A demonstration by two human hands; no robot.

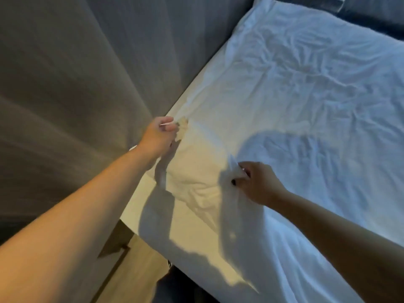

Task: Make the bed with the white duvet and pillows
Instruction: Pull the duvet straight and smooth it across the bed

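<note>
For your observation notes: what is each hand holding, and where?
Both hold the white duvet: left hand pinches its edge by the wall, right hand pinches a fold further in.

Two hands on the bed, by the padded wall

The duvet (295, 106) lies spread over the bed and fills the right side of the view. The padded headboard (76, 84) stands to the left of it and touches the duvet's edge. The left hand (158, 134) pinches the duvet at that edge, just beside the headboard. The right hand (255, 182) pinches a fold of the duvet to the right of the left hand and nearer to the person. The floor (131, 270) shows below, between the headboard and the bed's near corner. The two hands are apart from each other.
</note>
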